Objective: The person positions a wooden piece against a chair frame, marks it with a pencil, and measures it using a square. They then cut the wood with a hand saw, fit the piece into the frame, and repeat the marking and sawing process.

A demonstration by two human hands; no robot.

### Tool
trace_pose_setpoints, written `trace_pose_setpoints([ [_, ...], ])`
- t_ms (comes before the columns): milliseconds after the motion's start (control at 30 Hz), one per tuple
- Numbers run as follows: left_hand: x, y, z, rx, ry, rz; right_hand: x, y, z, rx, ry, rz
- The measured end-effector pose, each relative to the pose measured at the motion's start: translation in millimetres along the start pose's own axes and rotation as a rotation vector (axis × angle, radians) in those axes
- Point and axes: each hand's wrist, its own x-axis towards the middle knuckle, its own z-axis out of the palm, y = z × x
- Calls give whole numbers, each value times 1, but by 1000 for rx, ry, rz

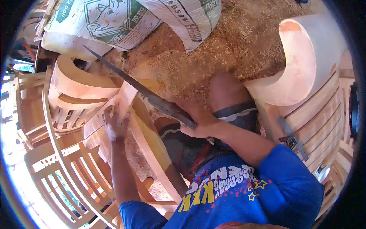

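My right hand (198, 120) is wrapped round the grip of a machete (133, 82). Its long, dark, tapering blade points up and to the left, passing over a light wooden chair frame (146, 141). My left hand (115, 124) rests on the pale wood of that frame near a joint, fingers spread along the piece. Just beyond this hand, a curved, scroll-shaped armrest (82, 78) rises on the left. The frame's long rail slants down between my left arm and my legs.
Slatted wooden furniture (68, 179) stands at the left. On the right is another scroll-armed wooden seat (299, 65), with a metal hand plane (292, 139) lying on its slats. Printed white sacks (110, 23) sit at the back on ground strewn with wood shavings (248, 38).
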Motion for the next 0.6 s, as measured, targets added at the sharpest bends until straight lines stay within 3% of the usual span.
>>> trace_pose_setpoints([
  [200, 1, -1, 5, 25, -5, -25, 20, -3, 0, 151, -110, 240],
  [400, 1, 5, -2, 15, 73, 25, -12, 12, 11, -7, 0, 115],
  [533, -4, 7, -1, 10, 64, -35, 32, -4, 14, 195, -33, 215],
  [600, -1, -4, 4, 27, 67, -3, 29, -7, 10, 147, -88, 310],
])
